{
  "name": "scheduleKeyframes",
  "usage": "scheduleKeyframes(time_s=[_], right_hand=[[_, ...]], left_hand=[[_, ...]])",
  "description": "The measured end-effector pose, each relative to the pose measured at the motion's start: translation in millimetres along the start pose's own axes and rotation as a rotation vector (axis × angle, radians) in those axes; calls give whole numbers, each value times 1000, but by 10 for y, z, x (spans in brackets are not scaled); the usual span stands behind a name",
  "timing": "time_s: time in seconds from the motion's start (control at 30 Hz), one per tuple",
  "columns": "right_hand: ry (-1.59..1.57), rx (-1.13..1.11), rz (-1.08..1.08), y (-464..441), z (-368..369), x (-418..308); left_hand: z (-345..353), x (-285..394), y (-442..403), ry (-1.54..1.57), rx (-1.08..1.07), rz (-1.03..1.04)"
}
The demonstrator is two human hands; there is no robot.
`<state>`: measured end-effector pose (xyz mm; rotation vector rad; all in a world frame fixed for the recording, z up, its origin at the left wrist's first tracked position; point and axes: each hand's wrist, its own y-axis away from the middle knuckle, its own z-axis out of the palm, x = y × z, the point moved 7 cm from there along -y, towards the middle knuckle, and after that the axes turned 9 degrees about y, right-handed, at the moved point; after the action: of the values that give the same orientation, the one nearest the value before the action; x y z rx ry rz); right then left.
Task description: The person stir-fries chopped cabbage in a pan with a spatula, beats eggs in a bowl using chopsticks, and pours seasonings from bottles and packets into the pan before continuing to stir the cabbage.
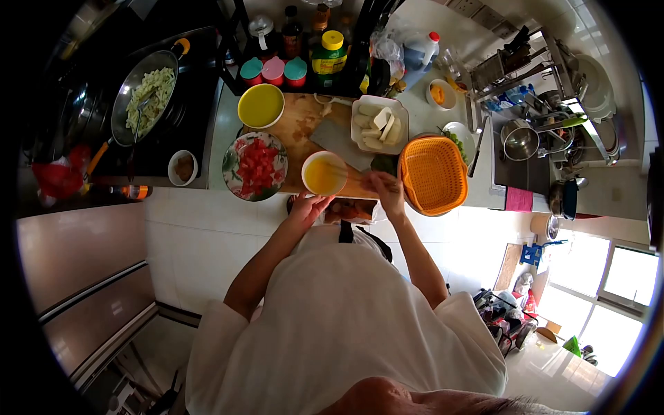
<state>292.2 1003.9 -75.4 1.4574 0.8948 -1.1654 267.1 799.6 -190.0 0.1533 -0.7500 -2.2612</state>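
Note:
My left hand (pixel 308 209) holds the near-left side of a white bowl (pixel 324 191) at the board's front edge. Yellow beaten egg (pixel 322 174) is inside it. My right hand (pixel 385 191) is closed round thin chopsticks (pixel 351 174), blurred by motion, whose tips reach into the egg. Left of the bowl is a patterned plate (pixel 229 181) of chopped red tomato (pixel 257 166). Behind the bowl, a grey cleaver blade (pixel 335 136) lies flat on the wooden cutting board (pixel 297 117). An orange plastic basket (pixel 434 173) stands just right of my right hand.
A pan (pixel 123 126) of chopped pale vegetable sits on the stove at left, near a small bowl (pixel 174 178). Behind the board are a yellow bowl (pixel 261 106), a square dish (pixel 356 104) of white pieces, and jars (pixel 296 70). The sink (pixel 508 169) is at right.

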Motion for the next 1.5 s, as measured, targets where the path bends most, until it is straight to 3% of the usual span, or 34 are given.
scheduleKeyframes(time_s=[0.13, 0.2, 0.3, 0.43, 0.57, 0.6, 0.73, 0.83, 0.97, 1.07, 1.17, 1.3, 1.33, 1.43, 1.47, 1.5], right_hand=[[15, 49, -35, -35, -83, -60], [76, 81, -8, -60, -130, -123], [56, -99, -1, 91, 154, -89], [69, 56, -79, -57, -38, -130], [18, -61, -32, -33, 83, -195], [54, 55, -40, -72, -25, -269], [71, -70, 38, 56, 196, -158], [114, 111, -29, -131, -116, -251], [-11, -118, 6, -8, 142, -120], [116, 81, -70, -142, -104, -297], [-7, -132, 34, 15, 191, -259], [139, 1, -26, -170, -108, -43], [138, -102, -47, -91, 36, -50], [17, -117, -109, -104, -2, -249], [134, 30, -70, -140, -96, -302], [163, -31, -49, -101, -12, -301]], left_hand=[[39, 12, -22, 9, -54, 1], [-54, -18, -14, 26, 24, 2], [-27, 15, -6, -44, 17, 7], [-9, 5, 44, -71, 98, -5], [-9, 26, 0, -102, -5, 3], [-31, 21, 11, -90, 27, 0], [25, 12, 30, -85, 32, 18], [-54, 12, -14, -70, 23, 10], [-27, 11, -43, -60, 8, 4], [-20, -1, 10, -20, 50, 4], [4, 9, 18, -26, 60, 13], [-48, -2, 20, -46, 30, 8], [-30, 8, 17, -57, 17, 9], [-24, 5, 32, -33, 36, -6], [-44, 2, 50, -27, 55, 1], [-47, 2, 52, -23, 71, 8]])
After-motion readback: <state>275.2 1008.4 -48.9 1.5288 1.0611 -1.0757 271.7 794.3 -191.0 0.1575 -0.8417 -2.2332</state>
